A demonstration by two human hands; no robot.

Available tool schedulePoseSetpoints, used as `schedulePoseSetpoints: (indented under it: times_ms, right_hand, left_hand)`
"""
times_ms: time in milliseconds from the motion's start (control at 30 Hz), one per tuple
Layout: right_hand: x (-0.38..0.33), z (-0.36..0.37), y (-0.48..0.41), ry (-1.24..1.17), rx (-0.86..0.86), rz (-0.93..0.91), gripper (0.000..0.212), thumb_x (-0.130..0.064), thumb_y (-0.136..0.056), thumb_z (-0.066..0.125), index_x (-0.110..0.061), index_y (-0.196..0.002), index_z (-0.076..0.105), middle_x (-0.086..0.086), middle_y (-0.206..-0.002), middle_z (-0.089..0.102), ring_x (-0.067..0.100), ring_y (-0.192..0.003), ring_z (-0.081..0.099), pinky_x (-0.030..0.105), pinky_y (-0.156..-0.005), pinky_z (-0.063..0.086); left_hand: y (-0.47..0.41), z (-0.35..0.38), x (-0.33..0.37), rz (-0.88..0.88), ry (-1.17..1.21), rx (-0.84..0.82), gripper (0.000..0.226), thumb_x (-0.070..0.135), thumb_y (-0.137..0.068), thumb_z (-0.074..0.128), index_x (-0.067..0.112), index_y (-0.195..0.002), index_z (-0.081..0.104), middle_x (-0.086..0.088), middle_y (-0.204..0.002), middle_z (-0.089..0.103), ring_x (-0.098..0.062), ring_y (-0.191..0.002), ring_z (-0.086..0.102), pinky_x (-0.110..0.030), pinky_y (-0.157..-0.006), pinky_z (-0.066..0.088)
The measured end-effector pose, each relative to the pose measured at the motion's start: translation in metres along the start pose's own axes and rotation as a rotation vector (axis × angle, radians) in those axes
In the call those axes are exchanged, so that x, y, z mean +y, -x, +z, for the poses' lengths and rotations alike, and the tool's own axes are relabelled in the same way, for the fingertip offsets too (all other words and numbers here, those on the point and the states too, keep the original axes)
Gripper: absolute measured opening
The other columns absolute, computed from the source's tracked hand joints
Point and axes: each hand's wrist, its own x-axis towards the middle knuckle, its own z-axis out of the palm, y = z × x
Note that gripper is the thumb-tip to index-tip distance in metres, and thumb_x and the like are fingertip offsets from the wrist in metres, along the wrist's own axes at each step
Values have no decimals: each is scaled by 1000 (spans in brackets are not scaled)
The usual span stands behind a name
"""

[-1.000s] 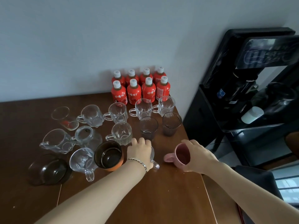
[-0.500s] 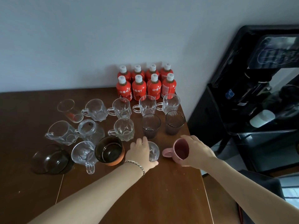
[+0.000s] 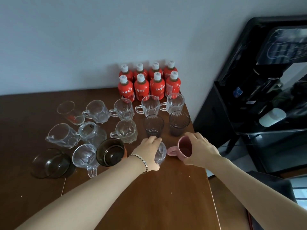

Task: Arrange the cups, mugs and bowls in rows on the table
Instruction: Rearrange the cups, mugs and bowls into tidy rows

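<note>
My left hand [image 3: 147, 153] wraps a clear glass mug [image 3: 160, 153] at lower centre of the frame, upright on the table [image 3: 149, 205]. Just right of it, my right hand [image 3: 198, 151] grips the pink mug [image 3: 183, 149], tilted, mouth toward me, handle pointing left, nothing inside. Beyond stand two smoky tumblers [image 3: 153, 126], empty, then red bottles [image 3: 149, 82] at the wall

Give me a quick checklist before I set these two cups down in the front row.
1. Left hand gripping the clear glass mug: ok.
2. Right hand holding the pink mug: ok.
3. Pink mug upright: not ok, tilted.
4. Both mugs behind the table edge: ok.
5. Two dark tumblers upright behind them: ok.
6. Clear mug resting on the table: cannot tell.
</note>
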Motion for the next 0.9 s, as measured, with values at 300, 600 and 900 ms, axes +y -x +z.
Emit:
schedulePoseSetpoints:
  times_ms: [300, 600, 900]
  right_hand:
    - [2, -5, 7, 4, -5, 14, 92, -44, -69, 78, -29, -145, 29, -4, -143, 41, 17, -126, 46, 28, -88, 49]
    - [-1, -3, 9, -70, 26, 27, 90, -52, -68, 76, -30, -143, 32, -4, -140, 44, 16, -123, 48, 28, -87, 50]
    - [-8, -3, 8, -74, -14, -2, 92, -49, -68, 78, -30, -145, 30, -4, -144, 42, 17, -127, 46, 28, -91, 50]
  left_hand:
    - [2, -3, 1, 6, -34, -6, 91, 20, -78, 69, 16, -151, 14, 3, -151, 20, -21, -140, 24, -41, -107, 42]
    - [8, -3, -3, 6, -86, -23, 91, 17, -77, 70, 14, -150, 16, 0, -151, 21, -24, -139, 26, -40, -107, 42]
    - [7, 0, -4, -2, -84, -9, 91, 18, -78, 70, 15, -150, 14, 0, -153, 19, -23, -141, 22, -40, -109, 41]
